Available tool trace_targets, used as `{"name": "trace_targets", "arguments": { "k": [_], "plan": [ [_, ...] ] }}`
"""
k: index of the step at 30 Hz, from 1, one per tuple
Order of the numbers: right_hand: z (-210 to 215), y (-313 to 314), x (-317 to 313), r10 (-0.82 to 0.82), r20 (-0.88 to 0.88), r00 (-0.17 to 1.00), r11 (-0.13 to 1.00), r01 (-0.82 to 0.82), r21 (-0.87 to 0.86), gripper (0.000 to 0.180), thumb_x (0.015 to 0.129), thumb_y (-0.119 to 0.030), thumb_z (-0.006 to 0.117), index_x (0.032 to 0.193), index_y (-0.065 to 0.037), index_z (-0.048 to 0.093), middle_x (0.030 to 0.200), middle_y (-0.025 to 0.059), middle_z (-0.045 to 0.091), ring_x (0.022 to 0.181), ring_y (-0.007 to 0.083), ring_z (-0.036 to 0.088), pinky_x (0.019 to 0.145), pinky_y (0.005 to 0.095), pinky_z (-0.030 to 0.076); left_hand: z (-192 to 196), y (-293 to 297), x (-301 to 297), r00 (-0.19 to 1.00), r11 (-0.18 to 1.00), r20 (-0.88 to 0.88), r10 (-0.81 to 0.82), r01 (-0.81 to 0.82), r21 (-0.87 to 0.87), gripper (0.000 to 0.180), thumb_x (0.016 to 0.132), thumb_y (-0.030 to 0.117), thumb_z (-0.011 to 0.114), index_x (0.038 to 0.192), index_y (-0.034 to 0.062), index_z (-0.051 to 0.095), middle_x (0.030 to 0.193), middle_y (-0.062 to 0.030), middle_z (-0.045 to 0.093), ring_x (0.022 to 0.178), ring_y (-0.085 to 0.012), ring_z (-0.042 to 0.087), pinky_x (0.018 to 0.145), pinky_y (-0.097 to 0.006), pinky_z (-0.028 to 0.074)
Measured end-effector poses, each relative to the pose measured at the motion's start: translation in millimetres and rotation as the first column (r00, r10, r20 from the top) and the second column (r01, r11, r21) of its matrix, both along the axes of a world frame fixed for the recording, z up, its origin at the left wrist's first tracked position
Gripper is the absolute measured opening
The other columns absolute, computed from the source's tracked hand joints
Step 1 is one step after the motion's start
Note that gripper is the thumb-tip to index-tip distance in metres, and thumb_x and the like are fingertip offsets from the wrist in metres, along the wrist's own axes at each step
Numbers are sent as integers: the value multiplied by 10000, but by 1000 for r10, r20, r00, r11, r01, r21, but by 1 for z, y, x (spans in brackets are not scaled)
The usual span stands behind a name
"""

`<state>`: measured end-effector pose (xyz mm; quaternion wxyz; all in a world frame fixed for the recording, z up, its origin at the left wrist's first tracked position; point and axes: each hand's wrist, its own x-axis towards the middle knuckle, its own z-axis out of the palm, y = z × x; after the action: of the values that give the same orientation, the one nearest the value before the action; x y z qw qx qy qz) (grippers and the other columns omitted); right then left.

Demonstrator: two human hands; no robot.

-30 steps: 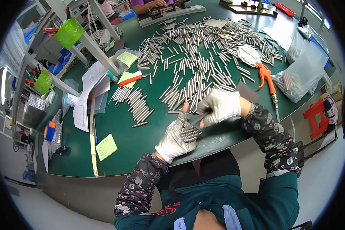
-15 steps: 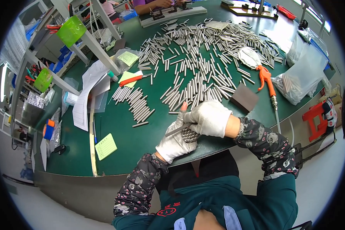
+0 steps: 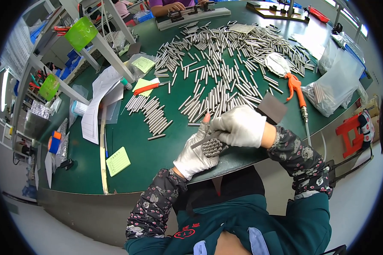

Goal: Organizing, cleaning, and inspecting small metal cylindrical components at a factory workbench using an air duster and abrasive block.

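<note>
My left hand [image 3: 190, 156], in a white glove with a bare thumb tip, is closed round a bundle of metal pins [image 3: 212, 148], their round ends turned up. My right hand [image 3: 242, 126], also white-gloved, pinches a thin flat grey strip [image 3: 204, 140] lying across the top of the bundle. Whether the strip touches the pin ends I cannot tell. Just beyond both hands spreads a large heap of loose metal pins [image 3: 221, 91] on the green table [image 3: 153, 159]. A smaller row of pins [image 3: 157, 119] lies to the left.
To the right are a dark brown block [image 3: 272, 109], an orange air gun [image 3: 297, 91] with its hose, and plastic bags [image 3: 334, 87]. An orange-red cutter knife [image 3: 147, 89], papers [image 3: 98, 102] and a yellow-green note [image 3: 118, 162] lie left. A co-worker's hand [image 3: 175, 6] shows at the far edge.
My right hand has shifted slightly right with the strip, uncovering more of the pin ends. My left hand stays almost in place round the bundle.
</note>
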<state>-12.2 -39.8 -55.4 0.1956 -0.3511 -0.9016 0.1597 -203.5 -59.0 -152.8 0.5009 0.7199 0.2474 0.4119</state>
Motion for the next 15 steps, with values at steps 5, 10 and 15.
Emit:
{"name": "trace_targets", "arguments": {
  "k": [5,10,15],
  "plan": [
    [7,7,19,-67,208,976,995,81,-60,314,824,-390,594,697,-111,662,611,138,599,589,345,596,565,422,471,9,-3,-8,982,984,-184,-38,5,-177,1102,688,-81,643,1506,253,-15,1124,-27,538,840,-75,522,814,-226,463],
    [0,24,12,16,169,985,999,-10,-34,369,829,-391,623,624,-84,607,538,142,532,515,344,545,493,423,426,13,-3,-4,983,998,-179,29,-40,-55,1069,662,-33,610,1510,246,21,682,4,505,609,-99,509,693,-233,468],
    [-9,58,32,-67,194,979,996,77,-46,366,818,-404,640,640,-84,637,555,113,579,517,320,567,499,390,446,18,-3,-5,973,1000,-233,-2,-4,-28,1107,671,-80,623,1508,250,-22,1037,-33,546,784,-80,521,808,-205,419]
  ]
}}
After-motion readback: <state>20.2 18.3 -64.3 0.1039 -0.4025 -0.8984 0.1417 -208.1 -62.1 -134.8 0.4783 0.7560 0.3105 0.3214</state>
